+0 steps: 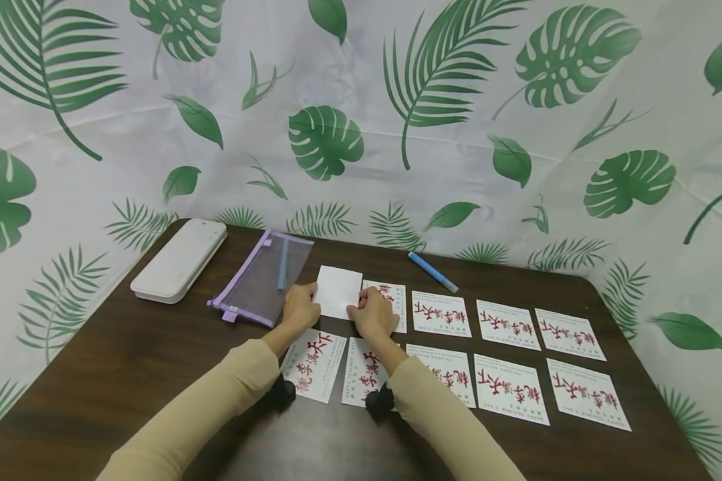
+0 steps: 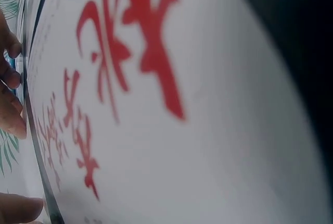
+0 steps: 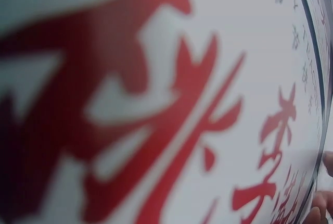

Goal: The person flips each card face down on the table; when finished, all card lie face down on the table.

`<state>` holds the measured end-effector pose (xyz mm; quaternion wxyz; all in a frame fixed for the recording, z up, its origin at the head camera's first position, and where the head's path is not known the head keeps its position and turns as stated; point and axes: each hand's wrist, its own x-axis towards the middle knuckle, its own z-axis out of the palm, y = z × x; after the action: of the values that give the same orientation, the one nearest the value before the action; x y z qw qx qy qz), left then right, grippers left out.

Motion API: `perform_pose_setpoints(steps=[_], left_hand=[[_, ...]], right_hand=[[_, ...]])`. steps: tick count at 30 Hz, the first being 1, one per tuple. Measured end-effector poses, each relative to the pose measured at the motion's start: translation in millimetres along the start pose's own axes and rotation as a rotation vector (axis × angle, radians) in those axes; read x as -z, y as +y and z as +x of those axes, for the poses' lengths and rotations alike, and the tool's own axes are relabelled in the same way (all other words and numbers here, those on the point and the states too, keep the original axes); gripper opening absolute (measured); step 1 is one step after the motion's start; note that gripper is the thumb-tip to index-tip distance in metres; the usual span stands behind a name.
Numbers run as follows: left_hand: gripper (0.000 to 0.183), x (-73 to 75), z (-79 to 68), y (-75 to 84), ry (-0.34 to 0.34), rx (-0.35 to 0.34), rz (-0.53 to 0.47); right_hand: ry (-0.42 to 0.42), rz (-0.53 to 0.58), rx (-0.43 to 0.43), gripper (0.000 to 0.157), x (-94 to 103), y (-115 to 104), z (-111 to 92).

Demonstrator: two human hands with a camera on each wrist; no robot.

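Note:
In the head view my left hand (image 1: pixel 301 308) is at the left edge of a blank white card (image 1: pixel 339 288), fingers curled at its side. My right hand (image 1: pixel 374 314) pinches the same card near its lower right corner. Just right of it a card with red characters (image 1: pixel 395 294) is partly hidden by the right hand. Below the hands lie two more printed cards, the left one (image 1: pixel 315 364) and its neighbor (image 1: pixel 361 374), partly covered by the right forearm. Fingers (image 2: pixel 11 112) show at the left wrist view's left border, others (image 3: pixel 318 208) at the right wrist view's lower right.
Further printed cards lie in two rows to the right, among them an upper one (image 1: pixel 441 314) and a lower one (image 1: pixel 511 389). A blue marker (image 1: pixel 432 272) lies behind them. At the left are a purple-edged mesh pouch (image 1: pixel 259 277) and a white case (image 1: pixel 180 259).

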<state>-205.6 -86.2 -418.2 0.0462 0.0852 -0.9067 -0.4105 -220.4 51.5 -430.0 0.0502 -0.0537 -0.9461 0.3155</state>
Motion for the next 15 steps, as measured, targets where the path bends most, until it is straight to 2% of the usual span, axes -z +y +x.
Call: perform_pose_setpoints(steps=[15], left_hand=[[0.05, -0.9, 2.5, 1.0, -0.025, 0.029, 0.012]], right_hand=[[0.0, -0.011, 0.002, 0.031, -0.4, 0.0, -2.5]])
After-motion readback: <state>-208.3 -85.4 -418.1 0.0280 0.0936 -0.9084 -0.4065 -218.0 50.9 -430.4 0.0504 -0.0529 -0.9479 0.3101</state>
